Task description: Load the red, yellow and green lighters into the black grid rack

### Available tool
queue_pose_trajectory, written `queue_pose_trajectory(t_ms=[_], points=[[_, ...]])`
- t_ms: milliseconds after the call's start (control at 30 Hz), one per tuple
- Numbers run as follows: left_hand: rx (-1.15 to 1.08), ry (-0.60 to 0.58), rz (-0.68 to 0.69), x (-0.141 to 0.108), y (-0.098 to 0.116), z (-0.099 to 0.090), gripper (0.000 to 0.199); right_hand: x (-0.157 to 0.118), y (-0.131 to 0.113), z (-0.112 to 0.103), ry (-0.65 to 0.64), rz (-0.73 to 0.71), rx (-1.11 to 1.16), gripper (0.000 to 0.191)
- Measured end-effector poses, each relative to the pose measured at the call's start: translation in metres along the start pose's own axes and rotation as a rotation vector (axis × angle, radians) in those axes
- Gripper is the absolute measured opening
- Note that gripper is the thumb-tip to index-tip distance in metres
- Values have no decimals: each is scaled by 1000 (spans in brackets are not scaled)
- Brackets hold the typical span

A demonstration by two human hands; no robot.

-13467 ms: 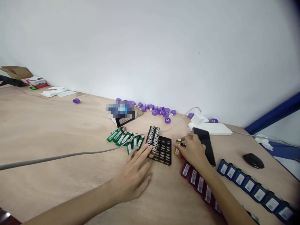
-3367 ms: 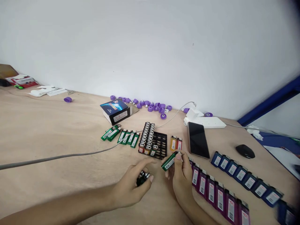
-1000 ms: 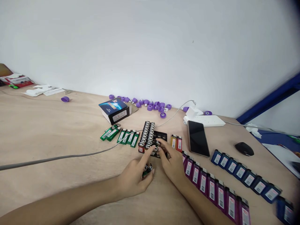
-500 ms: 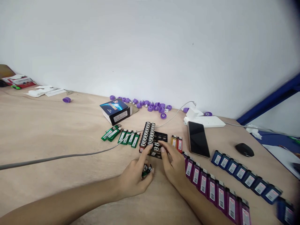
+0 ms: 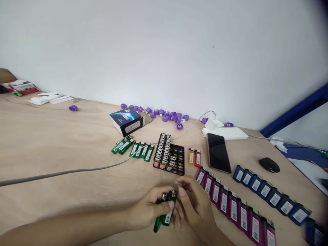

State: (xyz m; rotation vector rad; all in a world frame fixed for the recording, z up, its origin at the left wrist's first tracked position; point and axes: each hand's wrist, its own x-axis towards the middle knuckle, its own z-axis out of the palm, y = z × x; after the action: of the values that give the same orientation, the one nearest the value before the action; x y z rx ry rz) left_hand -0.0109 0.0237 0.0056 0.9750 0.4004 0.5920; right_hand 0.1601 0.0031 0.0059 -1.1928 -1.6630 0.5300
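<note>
Left hand (image 5: 146,209) and right hand (image 5: 196,208) gripping green lighters (image 5: 167,213) over the table (image 5: 64,143), black rack (image 5: 178,160) of upright lighters just beyond, rows of purple lighters (image 5: 224,203) and blue lighters (image 5: 265,191) to the right

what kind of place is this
Probably a small workshop or packing bench: a plywood tabletop with rows of lighters sorted by colour, a black rack holding more, and loose purple plastic parts nearby.

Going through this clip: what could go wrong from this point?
The green lighters held in the left hand, with the right hand at them, could slip, since one hangs low. The right hand also sits close to the row of maroon lighters and might knock it out of line.
</note>
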Motion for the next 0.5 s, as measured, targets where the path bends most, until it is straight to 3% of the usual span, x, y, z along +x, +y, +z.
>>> queue_pose_trajectory(t_ms=[233, 500], points=[[-58, 111, -75, 5, 0, -3, 45, 0, 1, 2, -187, 141, 100, 13], [-86, 107, -87, 7, 0, -5, 42, 5, 6, 2, -159, 365, 326, 19]])
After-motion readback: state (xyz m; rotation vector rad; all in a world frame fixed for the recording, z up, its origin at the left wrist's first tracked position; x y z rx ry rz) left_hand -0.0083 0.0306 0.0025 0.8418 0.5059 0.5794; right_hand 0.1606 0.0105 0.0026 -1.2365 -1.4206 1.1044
